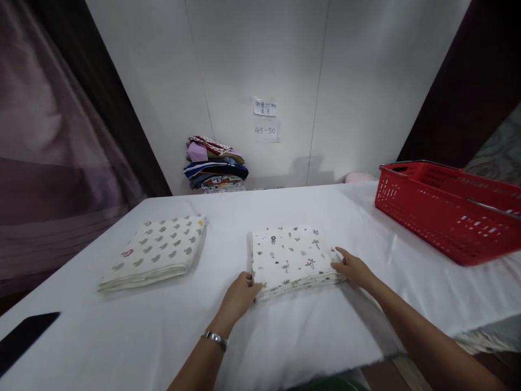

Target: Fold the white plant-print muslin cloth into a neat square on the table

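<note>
A folded white cloth with small printed animals and plants (291, 252) lies in the middle of the white table (260, 326). My left hand (240, 296) rests at its near left corner, fingers curled against the edge. My right hand (352, 267) touches its near right corner, fingers pressed to the folded layers. A silver watch sits on my left wrist. Another folded white cloth with grey heart prints (157, 251) lies to the left, apart from both hands.
A red plastic basket (448, 209) stands at the right side of the table. A stack of folded coloured cloths (215, 165) sits at the back against the white wall. A dark flat object (24, 336) lies at the near left edge.
</note>
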{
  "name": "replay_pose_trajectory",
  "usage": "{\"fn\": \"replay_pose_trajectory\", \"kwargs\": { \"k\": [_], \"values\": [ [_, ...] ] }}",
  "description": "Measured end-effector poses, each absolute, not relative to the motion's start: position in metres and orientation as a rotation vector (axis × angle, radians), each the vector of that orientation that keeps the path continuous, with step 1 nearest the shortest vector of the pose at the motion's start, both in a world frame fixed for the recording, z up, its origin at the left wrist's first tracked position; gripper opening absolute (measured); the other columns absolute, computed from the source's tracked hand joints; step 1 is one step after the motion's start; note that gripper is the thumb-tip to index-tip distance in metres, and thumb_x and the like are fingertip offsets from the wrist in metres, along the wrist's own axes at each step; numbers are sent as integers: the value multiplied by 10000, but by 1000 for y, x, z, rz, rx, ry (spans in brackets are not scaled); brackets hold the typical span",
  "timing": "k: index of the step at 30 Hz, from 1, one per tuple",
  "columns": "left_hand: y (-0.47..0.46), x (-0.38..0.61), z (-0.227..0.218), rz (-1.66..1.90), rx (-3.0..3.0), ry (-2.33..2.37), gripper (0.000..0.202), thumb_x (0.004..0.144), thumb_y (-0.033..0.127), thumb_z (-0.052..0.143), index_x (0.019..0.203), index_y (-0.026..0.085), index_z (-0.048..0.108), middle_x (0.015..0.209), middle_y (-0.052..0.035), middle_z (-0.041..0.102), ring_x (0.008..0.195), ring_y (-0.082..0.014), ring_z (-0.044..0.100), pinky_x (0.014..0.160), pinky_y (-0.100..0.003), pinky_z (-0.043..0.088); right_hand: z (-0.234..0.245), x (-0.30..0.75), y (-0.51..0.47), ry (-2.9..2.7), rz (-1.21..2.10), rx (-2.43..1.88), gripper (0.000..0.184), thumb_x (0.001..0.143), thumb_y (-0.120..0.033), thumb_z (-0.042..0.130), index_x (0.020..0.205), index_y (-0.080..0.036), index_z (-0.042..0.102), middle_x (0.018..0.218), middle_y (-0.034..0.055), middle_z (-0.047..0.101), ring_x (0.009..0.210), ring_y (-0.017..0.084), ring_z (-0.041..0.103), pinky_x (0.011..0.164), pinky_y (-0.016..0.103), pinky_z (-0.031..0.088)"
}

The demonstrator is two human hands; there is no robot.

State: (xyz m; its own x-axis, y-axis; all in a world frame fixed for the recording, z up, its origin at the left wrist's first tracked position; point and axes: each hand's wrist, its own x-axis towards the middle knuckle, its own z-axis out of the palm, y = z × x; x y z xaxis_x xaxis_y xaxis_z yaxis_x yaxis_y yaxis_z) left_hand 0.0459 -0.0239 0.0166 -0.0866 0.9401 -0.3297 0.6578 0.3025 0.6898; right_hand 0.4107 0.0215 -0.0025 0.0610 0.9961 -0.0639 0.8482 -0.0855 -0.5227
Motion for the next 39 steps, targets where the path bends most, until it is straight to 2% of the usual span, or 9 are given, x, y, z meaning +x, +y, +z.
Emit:
{"fn": "replay_pose_trajectory", "kwargs": {
  "k": [4,7,9,13,18,22,26,32,39],
  "values": [
    [-17,55,32,577,1624,1926,593,745,383,551,1278,175,396,1194,-110,567,1033,-230,567,820,-312,431,8,393,24,-2035,190,-1873,565,804,-356,487,1339,-192,410,1189,126,566,1076,275,522,872,402,419],
    [-5,76,42,658,1932,1917,586,807,348,478,1334,125,353,1395,-144,385,1285,-242,351,1030,-351,300,13,368,33,-2173,58,-1574,527,839,-355,440,1337,-183,408,1379,125,414,1261,270,370,1013,429,325],
    [4,89,38,587,2106,1874,589,828,377,454,1349,124,349,1466,-130,272,1364,-242,195,1098,-375,185,12,353,39,-2258,97,-1515,543,853,-402,430,1345,-174,399,1437,121,334,1321,271,282,1054,433,269],
    [11,94,12,393,2130,1906,635,863,486,343,1393,140,294,1507,-102,146,1392,-247,55,1108,-456,102,0,342,47,-2421,239,-1649,604,871,-517,369,1360,-164,381,1458,124,295,1354,282,205,1075,462,195],
    [8,85,-1,349,2095,1903,678,865,537,264,1429,164,214,1518,-45,40,1395,-215,-16,1110,-456,102,-6,346,47,-2456,279,-1687,623,879,-556,311,1379,-186,353,1477,103,254,1369,262,158,1084,454,163],
    [17,88,17,249,2016,1883,711,838,565,296,1422,162,236,1515,-63,67,1394,-240,10,1103,-489,101,6,342,59,-2418,353,-1719,618,872,-542,339,1379,-189,356,1473,107,263,1364,264,179,1075,446,197],
    [39,94,33,284,2037,1980,745,828,599,293,1407,131,270,1510,-91,112,1393,-250,16,1111,-485,34,13,334,87,-2360,208,-1686,635,885,-528,318,1406,-167,302,1494,106,196,1377,254,118,1088,445,155],
    [53,90,9,369,2022,2027,703,858,559,261,1425,145,219,1518,-60,69,1395,-233,5,1107,-462,113,-11,338,120,-2347,160,-1814,630,897,-529,279,1391,-140,322,1490,110,212,1374,263,128,1064,478,201],
    [52,86,3,479,1987,1974,676,864,547,287,1422,169,228,1518,-58,70,1394,-239,0,1102,-477,107,-24,346,127,-2289,247,-1641,620,873,-509,368,1339,-101,398,1461,158,272,1372,271,133,1073,467,216]
  ]
}}
